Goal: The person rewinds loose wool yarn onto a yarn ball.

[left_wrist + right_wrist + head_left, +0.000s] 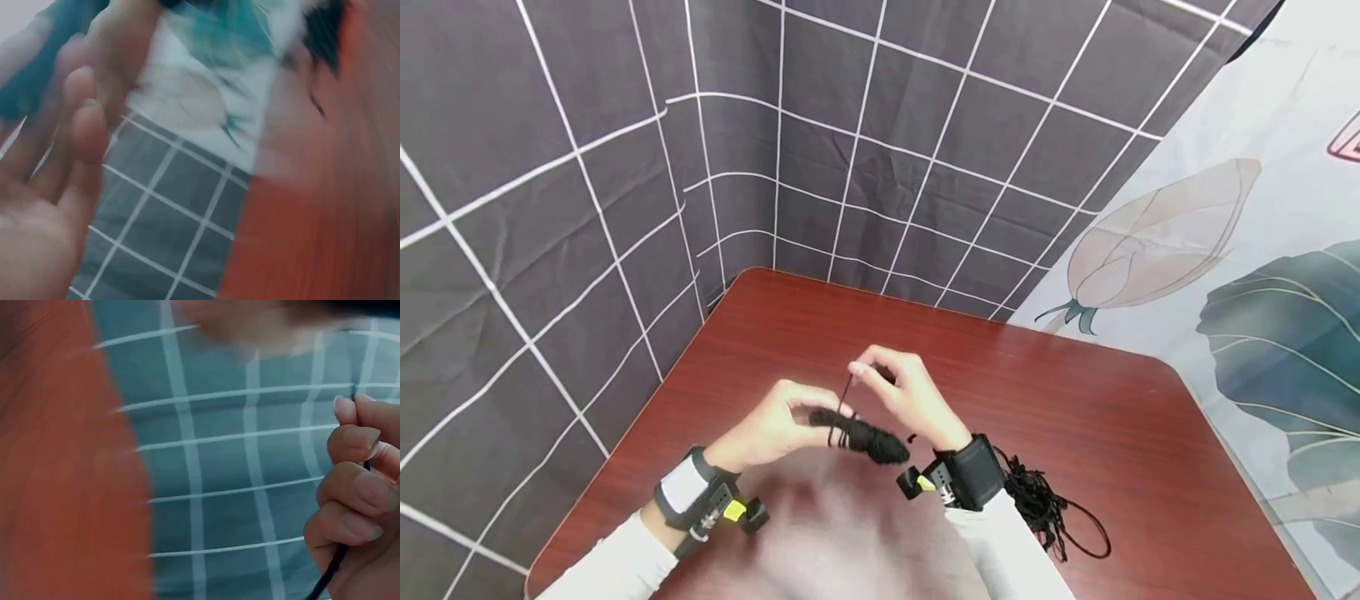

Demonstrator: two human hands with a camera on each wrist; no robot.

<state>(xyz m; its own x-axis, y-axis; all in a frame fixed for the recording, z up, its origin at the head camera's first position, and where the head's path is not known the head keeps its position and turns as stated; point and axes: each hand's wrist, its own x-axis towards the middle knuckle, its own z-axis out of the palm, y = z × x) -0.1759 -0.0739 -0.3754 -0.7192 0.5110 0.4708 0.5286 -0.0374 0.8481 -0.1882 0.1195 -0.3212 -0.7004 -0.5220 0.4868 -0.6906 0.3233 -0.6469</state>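
My left hand (775, 429) holds a wound bundle of black cord (876, 442) by one end, thumb and fingers around it. Several turns of strand cross the bundle near my fingertips. Above and right of it, my right hand (912, 400) pinches a taut strand (845, 393) that rises from the bundle. In the right wrist view this strand passes between thumb and forefinger, and its lower part (329, 572) comes out below the curled fingers. The left wrist view is blurred; my left hand (44, 231) and the dark bundle (31, 75) show at its left.
A loose tangle of black cord (1037, 500) lies on the reddish-brown table (1120, 433) beside my right forearm, with a loop reaching right. A grey gridded curtain (880, 167) stands behind and left of the table, and a floral-patterned white cloth (1150, 242) at the right.
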